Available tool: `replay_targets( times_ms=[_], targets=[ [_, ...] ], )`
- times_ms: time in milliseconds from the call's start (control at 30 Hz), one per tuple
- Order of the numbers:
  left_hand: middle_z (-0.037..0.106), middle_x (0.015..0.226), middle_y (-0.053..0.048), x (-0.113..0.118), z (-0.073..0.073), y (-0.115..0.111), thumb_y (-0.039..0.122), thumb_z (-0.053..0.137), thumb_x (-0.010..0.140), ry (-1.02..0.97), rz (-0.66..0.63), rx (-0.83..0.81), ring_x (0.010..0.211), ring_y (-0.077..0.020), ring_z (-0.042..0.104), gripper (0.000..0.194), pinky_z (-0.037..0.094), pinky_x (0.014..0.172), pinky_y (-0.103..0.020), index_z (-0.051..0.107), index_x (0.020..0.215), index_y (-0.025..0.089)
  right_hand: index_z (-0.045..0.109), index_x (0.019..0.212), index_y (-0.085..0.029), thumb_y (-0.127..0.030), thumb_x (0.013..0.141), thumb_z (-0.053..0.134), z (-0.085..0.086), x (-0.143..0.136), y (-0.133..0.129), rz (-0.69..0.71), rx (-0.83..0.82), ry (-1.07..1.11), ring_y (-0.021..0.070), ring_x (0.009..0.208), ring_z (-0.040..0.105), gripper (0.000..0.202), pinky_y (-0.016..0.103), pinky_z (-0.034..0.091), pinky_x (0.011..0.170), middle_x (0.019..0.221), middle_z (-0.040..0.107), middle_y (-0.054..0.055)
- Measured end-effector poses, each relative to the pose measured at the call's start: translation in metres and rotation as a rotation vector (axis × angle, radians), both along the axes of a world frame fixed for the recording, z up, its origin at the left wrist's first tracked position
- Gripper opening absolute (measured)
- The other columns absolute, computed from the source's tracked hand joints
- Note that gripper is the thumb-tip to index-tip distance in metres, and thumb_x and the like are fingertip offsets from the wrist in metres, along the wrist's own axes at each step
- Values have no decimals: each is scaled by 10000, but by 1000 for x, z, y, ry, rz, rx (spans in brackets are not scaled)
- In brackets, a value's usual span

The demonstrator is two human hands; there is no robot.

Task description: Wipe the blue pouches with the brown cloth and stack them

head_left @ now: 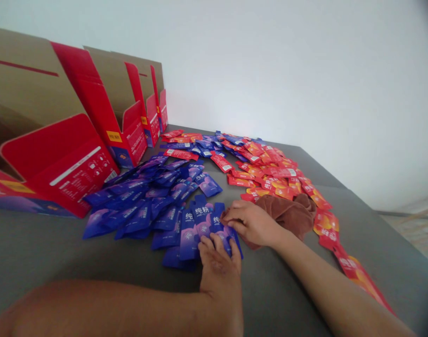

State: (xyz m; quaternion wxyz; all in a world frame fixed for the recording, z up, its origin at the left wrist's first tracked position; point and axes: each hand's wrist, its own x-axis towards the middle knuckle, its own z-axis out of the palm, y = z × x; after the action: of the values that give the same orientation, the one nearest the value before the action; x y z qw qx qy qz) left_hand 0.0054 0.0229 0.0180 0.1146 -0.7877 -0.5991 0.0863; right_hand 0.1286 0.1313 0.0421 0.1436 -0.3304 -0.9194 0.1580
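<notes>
Blue-purple pouches (202, 217) lie overlapping in the middle of the grey table. My left hand (219, 262) rests on the nearest of them, its fingers spread and pressing on the printed fronts. Just above and to the right, my right hand (251, 222) has its fingers closed on a corner of a brown cloth (291, 215), touching the upper edge of a purple pouch. The rest of the cloth lies bunched beside the wrist, partly behind my right hand and forearm. Its folds touch the red-orange pouches (280, 182) to the right.
Open red cardboard boxes (101, 103) stand in a row along the left, flaps up. A mixed heap of red and blue pouches (207, 145) lies at the back of the table (48, 252). More red pouches (354, 271) trail down the right edge. A white wall rises behind.
</notes>
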Motion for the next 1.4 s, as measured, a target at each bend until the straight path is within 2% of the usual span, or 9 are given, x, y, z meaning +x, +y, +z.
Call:
replay_targets(
  times_ms=[67, 133, 300, 367, 533, 633, 867, 1100, 1400],
  targets=[
    [599, 1208, -163, 0, -1, 0, 14, 370, 788, -5, 0, 23, 1089, -294, 555, 522, 439, 887, -503, 512, 1228, 257, 650, 901, -180, -117, 827, 525, -2, 5, 5, -56, 13, -17, 165, 840, 531, 158, 284, 398, 758, 872, 609, 53],
    [597, 1208, -173, 0, -2, 0, 9, 369, 785, -12, 3, 37, 1087, -299, 556, 524, 439, 887, -501, 520, 1221, 257, 648, 898, -178, -120, 827, 524, 0, 5, 4, -50, 20, -28, 169, 839, 529, 154, 291, 399, 760, 874, 607, 56],
    [595, 1210, -178, 1, -1, 0, 11, 362, 789, -57, 12, 23, 1098, -305, 548, 507, 427, 903, -519, 544, 1199, 247, 647, 921, -185, -157, 834, 544, 9, -8, -14, 127, -32, 4, 164, 858, 525, 138, 300, 389, 790, 889, 606, 49],
    [596, 1208, -180, 0, -1, 0, 17, 362, 792, -64, 6, 16, 1102, -306, 545, 494, 424, 906, -524, 549, 1194, 236, 647, 927, -187, -155, 838, 542, 9, -10, -15, 144, -58, 26, 155, 858, 529, 141, 289, 391, 792, 893, 609, 42],
    [599, 1201, -184, -1, -3, 0, 13, 359, 794, -32, -1, 38, 1084, -303, 558, 512, 443, 885, -507, 520, 1221, 245, 656, 904, -179, -125, 828, 533, -2, 3, 5, -40, -2, 6, 157, 830, 532, 154, 277, 400, 751, 865, 613, 46],
    [599, 1205, -173, -1, -3, 0, 12, 363, 792, -13, 3, 37, 1086, -299, 557, 516, 445, 883, -504, 522, 1218, 255, 657, 901, -178, -122, 825, 532, -3, 9, 9, -71, 15, -16, 162, 827, 532, 157, 280, 400, 745, 863, 612, 53],
    [600, 1212, -154, 1, 0, 0, 35, 355, 803, -31, 11, 2, 1103, -295, 545, 494, 425, 905, -521, 532, 1209, 253, 651, 934, -188, -173, 842, 544, 9, -8, -13, 152, -45, 7, 166, 870, 532, 142, 301, 383, 796, 906, 613, 51],
    [587, 1220, -181, 0, 1, 1, 5, 369, 781, -7, 25, 1, 1090, -303, 554, 531, 443, 889, -495, 517, 1224, 256, 654, 901, -186, -130, 832, 533, -2, 6, 8, -21, 18, 2, 164, 841, 534, 149, 290, 394, 758, 882, 619, 51],
    [577, 1211, -226, 3, 7, 1, 18, 369, 787, -67, 43, -53, 1108, -324, 534, 484, 433, 913, -505, 551, 1196, 202, 651, 919, -199, -181, 845, 542, 9, -13, -18, 115, -22, -15, 165, 871, 520, 132, 309, 365, 791, 897, 602, 43]
  ],
)
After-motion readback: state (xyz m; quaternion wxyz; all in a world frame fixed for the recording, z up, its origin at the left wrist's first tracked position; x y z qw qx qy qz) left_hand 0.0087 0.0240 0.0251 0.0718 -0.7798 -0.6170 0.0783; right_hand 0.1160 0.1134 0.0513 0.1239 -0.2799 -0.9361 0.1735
